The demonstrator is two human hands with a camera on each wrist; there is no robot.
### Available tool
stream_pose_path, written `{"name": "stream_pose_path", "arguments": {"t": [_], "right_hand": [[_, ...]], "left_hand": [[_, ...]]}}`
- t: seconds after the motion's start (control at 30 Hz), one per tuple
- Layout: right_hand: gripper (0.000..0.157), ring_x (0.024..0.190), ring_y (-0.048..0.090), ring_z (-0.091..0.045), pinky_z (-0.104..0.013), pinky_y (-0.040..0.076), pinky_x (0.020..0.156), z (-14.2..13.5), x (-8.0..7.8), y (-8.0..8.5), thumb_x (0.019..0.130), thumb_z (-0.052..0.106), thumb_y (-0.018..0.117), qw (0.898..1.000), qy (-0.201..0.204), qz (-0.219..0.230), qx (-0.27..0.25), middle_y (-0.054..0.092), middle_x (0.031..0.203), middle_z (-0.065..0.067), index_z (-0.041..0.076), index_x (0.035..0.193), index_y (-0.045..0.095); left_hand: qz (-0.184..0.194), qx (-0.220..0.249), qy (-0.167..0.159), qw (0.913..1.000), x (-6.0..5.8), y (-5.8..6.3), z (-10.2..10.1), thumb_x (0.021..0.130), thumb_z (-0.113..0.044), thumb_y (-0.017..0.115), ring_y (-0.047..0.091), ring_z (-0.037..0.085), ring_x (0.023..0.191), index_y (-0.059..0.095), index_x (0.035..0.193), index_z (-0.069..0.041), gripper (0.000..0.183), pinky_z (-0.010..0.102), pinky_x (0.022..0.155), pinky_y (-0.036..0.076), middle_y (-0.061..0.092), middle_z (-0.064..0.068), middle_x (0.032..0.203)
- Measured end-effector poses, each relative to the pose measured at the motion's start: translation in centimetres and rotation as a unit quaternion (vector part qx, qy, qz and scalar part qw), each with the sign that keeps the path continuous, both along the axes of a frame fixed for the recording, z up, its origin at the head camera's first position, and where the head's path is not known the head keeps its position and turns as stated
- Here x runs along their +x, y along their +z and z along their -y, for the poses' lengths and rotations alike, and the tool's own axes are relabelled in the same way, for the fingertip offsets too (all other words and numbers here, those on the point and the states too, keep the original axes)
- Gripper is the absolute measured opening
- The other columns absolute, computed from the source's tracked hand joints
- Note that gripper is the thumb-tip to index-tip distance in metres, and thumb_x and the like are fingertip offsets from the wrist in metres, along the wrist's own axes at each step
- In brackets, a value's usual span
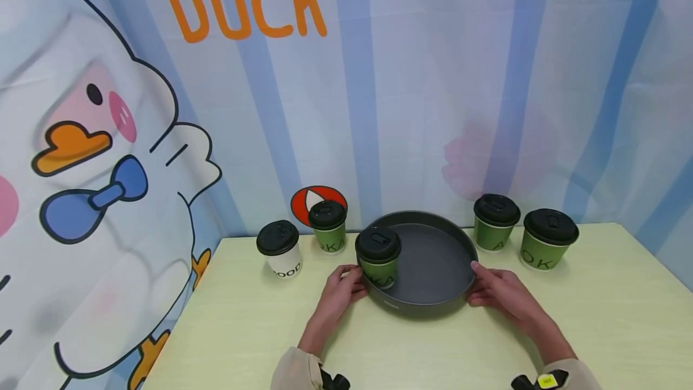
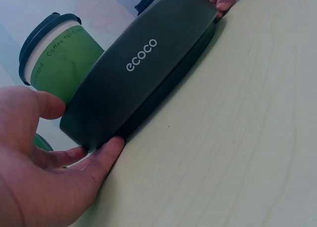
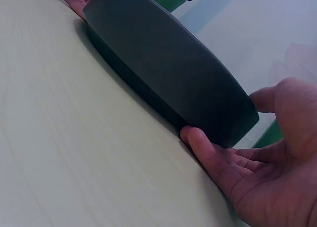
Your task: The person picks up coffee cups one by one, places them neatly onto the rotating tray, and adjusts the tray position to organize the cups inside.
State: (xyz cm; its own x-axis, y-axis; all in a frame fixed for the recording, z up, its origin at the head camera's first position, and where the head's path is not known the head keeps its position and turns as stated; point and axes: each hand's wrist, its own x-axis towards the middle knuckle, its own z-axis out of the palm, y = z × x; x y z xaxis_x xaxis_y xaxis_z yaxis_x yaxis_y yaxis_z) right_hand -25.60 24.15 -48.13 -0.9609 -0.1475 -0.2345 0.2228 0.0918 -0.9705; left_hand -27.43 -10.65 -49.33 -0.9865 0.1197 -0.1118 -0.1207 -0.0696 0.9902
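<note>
A round dark grey tray [image 1: 433, 263] with a raised rim is at the middle of the table. In it, on the left side, stands a green paper cup with a black lid [image 1: 379, 257]. My left hand [image 1: 340, 289] grips the tray's left edge, thumb at the rim and fingers low against the underside. At the opposite edge my right hand [image 1: 505, 295] holds the tray the same way. The left wrist view shows the word "ecoco" on the tray's side wall [image 2: 148, 64]. The right wrist view shows that wall [image 3: 168, 64] plain.
Left of the tray stand a white lidded cup [image 1: 279, 249] and a green lidded cup [image 1: 328, 227]. Two more green cups, one nearer the back [image 1: 495, 222] and one farther right [image 1: 548, 239], stand to the right. A printed curtain [image 1: 422, 77] hangs behind the pale table [image 1: 233, 330].
</note>
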Motion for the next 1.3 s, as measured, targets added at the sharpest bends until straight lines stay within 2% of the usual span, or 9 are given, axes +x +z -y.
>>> {"name": "stream_pose_path", "arguments": {"t": [0.17,0.4,0.63,0.73,0.87,1.0,1.1,1.2,1.3], "right_hand": [[0.064,0.082,0.071,-0.018,-0.032,0.062,0.078,0.2,-0.3,-0.2,0.110,0.042,0.050,1.000,-0.004,-0.006,0.006,0.067,0.094,-0.011,-0.019,0.129,0.046],[0.066,0.089,0.072,-0.021,-0.034,0.061,0.083,-0.4,-0.3,0.4,0.110,0.044,0.050,0.999,0.035,-0.007,0.011,0.070,0.098,-0.014,-0.019,0.130,0.047],[0.077,0.096,0.072,-0.030,-0.040,0.062,0.083,-2.1,0.1,3.2,0.109,0.048,0.049,0.988,0.039,-0.049,0.144,0.069,0.113,-0.023,-0.018,0.145,0.033],[0.076,0.099,0.072,-0.034,-0.041,0.062,0.081,-3.3,0.6,5.3,0.107,0.051,0.051,0.969,0.021,-0.105,0.222,0.069,0.116,-0.025,-0.014,0.146,0.038],[0.070,0.095,0.070,-0.028,-0.040,0.059,0.072,-4.8,1.4,7.5,0.106,0.053,0.053,0.928,-0.043,-0.189,0.318,0.070,0.113,-0.022,-0.006,0.143,0.049],[0.058,0.089,0.058,0.005,-0.030,0.050,0.069,-6.2,2.1,8.6,0.103,0.048,0.061,0.886,-0.131,-0.268,0.356,0.070,0.111,-0.019,0.001,0.137,0.058],[0.050,0.084,0.048,0.017,-0.022,0.045,0.072,-6.9,2.4,8.8,0.101,0.039,0.068,0.863,-0.181,-0.318,0.348,0.068,0.109,-0.017,0.001,0.133,0.060],[0.051,0.091,0.055,0.003,-0.019,0.040,0.077,-7.2,2.3,8.5,0.099,0.035,0.073,0.848,-0.218,-0.342,0.341,0.066,0.113,-0.018,0.000,0.133,0.060],[0.057,0.114,0.056,-0.028,-0.035,0.043,0.093,-7.5,1.9,7.9,0.096,0.033,0.076,0.840,-0.246,-0.345,0.340,0.061,0.126,-0.025,-0.003,0.137,0.057]], "left_hand": [[0.003,-0.002,-0.001,1.0000,-0.1,0.0,0.1,0.107,-0.023,0.053,0.064,0.020,0.098,0.045,0.141,0.008,0.047,0.039,0.093,0.058,0.062,0.015,0.112],[-0.002,-0.003,-0.002,1.0000,-0.2,0.1,0.3,0.107,-0.025,0.053,0.065,0.020,0.099,0.045,0.141,0.009,0.048,0.041,0.094,0.058,0.062,0.015,0.114],[-0.003,-0.005,-0.001,1.0000,-0.3,0.2,0.3,0.107,-0.025,0.054,0.065,0.021,0.100,0.046,0.140,0.008,0.047,0.040,0.094,0.058,0.062,0.017,0.117],[-0.004,-0.005,-0.001,1.0000,-0.2,0.4,0.3,0.107,-0.025,0.054,0.065,0.021,0.101,0.047,0.140,0.007,0.047,0.039,0.094,0.058,0.061,0.017,0.117],[-0.005,-0.004,-0.002,1.0000,-0.1,0.6,0.3,0.106,-0.025,0.054,0.064,0.021,0.101,0.046,0.140,0.008,0.048,0.038,0.093,0.058,0.061,0.017,0.116],[-0.009,-0.003,-0.003,1.0000,-0.1,0.5,0.3,0.106,-0.024,0.055,0.065,0.021,0.100,0.046,0.140,0.008,0.048,0.039,0.093,0.058,0.061,0.017,0.115],[-0.009,-0.003,-0.001,1.0000,-0.1,0.4,0.3,0.106,-0.025,0.055,0.065,0.021,0.100,0.046,0.140,0.008,0.048,0.039,0.093,0.058,0.061,0.017,0.115],[-0.003,-0.005,0.001,1.0000,-0.1,0.2,0.3,0.106,-0.026,0.055,0.064,0.020,0.099,0.046,0.141,0.008,0.049,0.039,0.092,0.059,0.061,0.017,0.116],[0.000,-0.006,0.002,1.0000,0.0,0.0,0.3,0.105,-0.026,0.056,0.064,0.019,0.098,0.046,0.141,0.007,0.049,0.038,0.092,0.059,0.061,0.016,0.116]]}}
